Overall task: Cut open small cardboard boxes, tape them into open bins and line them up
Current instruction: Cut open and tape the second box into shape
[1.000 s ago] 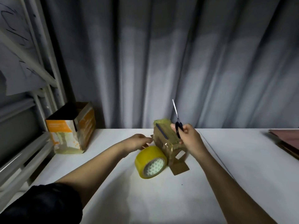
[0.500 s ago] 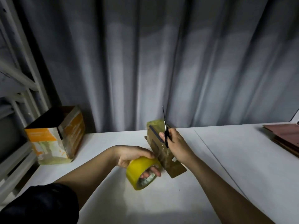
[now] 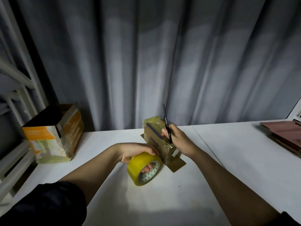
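A small brown cardboard box [image 3: 155, 141], partly wrapped in yellowish tape, stands on the white table [image 3: 162, 201] with a flap lying flat toward me. My left hand [image 3: 135, 152] grips a roll of yellow tape [image 3: 144, 168] just left of the box, fingers through its core. My right hand [image 3: 177, 141] rests against the box's right side and holds black-handled scissors [image 3: 167, 124], blades pointing up. The box's right face is hidden behind that hand.
An orange and white open-topped box [image 3: 53, 134] stands at the table's far left beside a metal rack [image 3: 14, 88]. A stack of reddish flat cardboard [image 3: 283, 136] lies at the far right. A grey curtain [image 3: 162, 62] hangs behind the table.
My left hand went from beside the box to the tape roll and took hold of it, fingers through the core. My right hand kept the scissors at the box.
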